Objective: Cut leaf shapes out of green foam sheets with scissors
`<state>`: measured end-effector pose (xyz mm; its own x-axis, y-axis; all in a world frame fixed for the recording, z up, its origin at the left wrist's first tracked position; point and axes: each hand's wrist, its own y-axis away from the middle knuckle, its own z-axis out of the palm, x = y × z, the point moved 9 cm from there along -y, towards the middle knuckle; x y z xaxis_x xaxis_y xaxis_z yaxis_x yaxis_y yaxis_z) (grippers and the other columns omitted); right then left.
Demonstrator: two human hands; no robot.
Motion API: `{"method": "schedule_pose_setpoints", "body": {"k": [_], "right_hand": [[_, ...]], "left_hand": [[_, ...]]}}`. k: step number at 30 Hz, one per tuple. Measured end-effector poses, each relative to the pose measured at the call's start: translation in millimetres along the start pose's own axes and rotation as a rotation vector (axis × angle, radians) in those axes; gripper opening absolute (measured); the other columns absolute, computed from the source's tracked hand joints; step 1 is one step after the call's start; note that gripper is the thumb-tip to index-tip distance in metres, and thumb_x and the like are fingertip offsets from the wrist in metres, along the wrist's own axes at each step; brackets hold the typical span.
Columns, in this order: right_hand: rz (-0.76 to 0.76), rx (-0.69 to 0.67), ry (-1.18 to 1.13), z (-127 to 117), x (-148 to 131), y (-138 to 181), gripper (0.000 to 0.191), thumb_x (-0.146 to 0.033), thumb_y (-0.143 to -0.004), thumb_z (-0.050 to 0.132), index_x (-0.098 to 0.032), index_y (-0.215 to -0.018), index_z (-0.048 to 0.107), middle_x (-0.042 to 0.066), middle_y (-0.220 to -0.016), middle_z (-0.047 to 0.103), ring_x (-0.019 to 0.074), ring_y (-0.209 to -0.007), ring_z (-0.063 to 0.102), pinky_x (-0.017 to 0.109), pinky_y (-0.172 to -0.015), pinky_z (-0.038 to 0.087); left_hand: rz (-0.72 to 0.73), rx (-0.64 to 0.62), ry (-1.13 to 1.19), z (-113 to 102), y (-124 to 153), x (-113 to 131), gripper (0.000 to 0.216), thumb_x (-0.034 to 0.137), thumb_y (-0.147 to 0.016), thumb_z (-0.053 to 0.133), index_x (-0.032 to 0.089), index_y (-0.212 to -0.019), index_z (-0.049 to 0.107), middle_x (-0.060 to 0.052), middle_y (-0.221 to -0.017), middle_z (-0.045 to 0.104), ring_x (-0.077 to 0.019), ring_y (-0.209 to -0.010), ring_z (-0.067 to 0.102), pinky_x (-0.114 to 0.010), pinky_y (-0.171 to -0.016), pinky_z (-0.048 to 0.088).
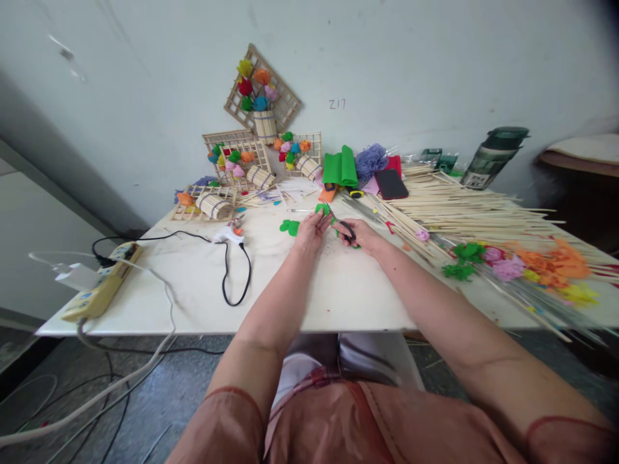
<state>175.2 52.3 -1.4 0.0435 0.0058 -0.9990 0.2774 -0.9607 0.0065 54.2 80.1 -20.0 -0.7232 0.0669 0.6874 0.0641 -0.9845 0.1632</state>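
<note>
My left hand [311, 229] pinches a small green felt piece [322, 209] above the white table [193, 290]. My right hand [360, 236] is closed around the black handles of a pair of scissors [341, 224], whose blades point up and left toward that felt piece. A cut green felt shape [289, 227] lies on the table just left of my left hand. Both forearms reach forward from my lap.
A white glue gun [229, 236] with a black cord lies left, beyond it a yellow power strip [101, 287]. Wooden sticks [459, 209], paper flowers on stems [532, 264], a green felt roll [340, 167], a phone [391, 183] and stick-frame flower crafts [242, 167] crowd the back and right.
</note>
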Motion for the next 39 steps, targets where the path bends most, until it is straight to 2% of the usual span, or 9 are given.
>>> {"method": "schedule_pose_setpoints", "body": {"k": [14, 18, 28, 33, 39], "right_hand": [[0.022, 0.015, 0.018, 3.4, -5.0, 4.4, 0.038, -0.046, -0.065, 0.076, -0.015, -0.074, 0.055, -0.006, -0.054, 0.047, 0.0045, -0.039, 0.039, 0.020, -0.036, 0.018], [0.020, 0.007, 0.010, 4.4, -5.3, 4.6, 0.036, -0.044, -0.064, 0.075, -0.015, -0.074, 0.055, -0.006, -0.054, 0.046, 0.0046, -0.040, 0.038, 0.020, -0.037, 0.017], [0.065, 0.027, 0.039, 6.6, -9.5, 9.3, 0.033, -0.042, -0.066, 0.075, -0.015, -0.073, 0.056, -0.006, -0.051, 0.044, 0.0054, -0.039, 0.037, 0.020, -0.037, 0.017], [0.064, 0.026, 0.039, 6.4, -9.6, 9.0, 0.033, -0.040, -0.066, 0.076, -0.015, -0.072, 0.055, -0.006, -0.051, 0.045, 0.0051, -0.039, 0.037, 0.019, -0.036, 0.017], [0.073, 0.024, 0.039, 5.6, -5.4, 5.8, 0.028, -0.035, -0.068, 0.075, -0.015, -0.071, 0.055, -0.006, -0.049, 0.043, 0.0050, -0.039, 0.035, 0.019, -0.036, 0.018]], "left_hand": [[0.001, -0.003, 0.001, -0.3, -1.4, 0.5, 0.008, 0.007, -0.081, 0.061, 0.014, -0.083, 0.064, -0.006, -0.091, 0.075, -0.0188, -0.106, 0.068, -0.032, -0.100, 0.049], [0.005, -0.008, -0.007, 0.2, -1.5, 0.6, 0.008, 0.007, -0.082, 0.060, 0.014, -0.079, 0.063, -0.004, -0.085, 0.074, -0.0180, -0.104, 0.069, -0.031, -0.099, 0.050], [0.014, 0.012, 0.009, -1.8, -1.2, 2.6, 0.010, 0.006, -0.081, 0.059, 0.014, -0.075, 0.061, -0.007, -0.095, 0.074, -0.0205, -0.115, 0.064, -0.034, -0.104, 0.047], [0.011, 0.015, 0.010, -1.9, -0.7, 2.9, 0.010, 0.006, -0.081, 0.058, 0.014, -0.077, 0.061, -0.005, -0.090, 0.073, -0.0192, -0.113, 0.065, -0.035, -0.104, 0.047], [0.021, 0.004, -0.019, -2.4, -3.0, 4.7, 0.014, 0.006, -0.082, 0.058, 0.014, -0.071, 0.058, -0.002, -0.070, 0.068, -0.0177, -0.098, 0.070, -0.034, -0.102, 0.048]]}}
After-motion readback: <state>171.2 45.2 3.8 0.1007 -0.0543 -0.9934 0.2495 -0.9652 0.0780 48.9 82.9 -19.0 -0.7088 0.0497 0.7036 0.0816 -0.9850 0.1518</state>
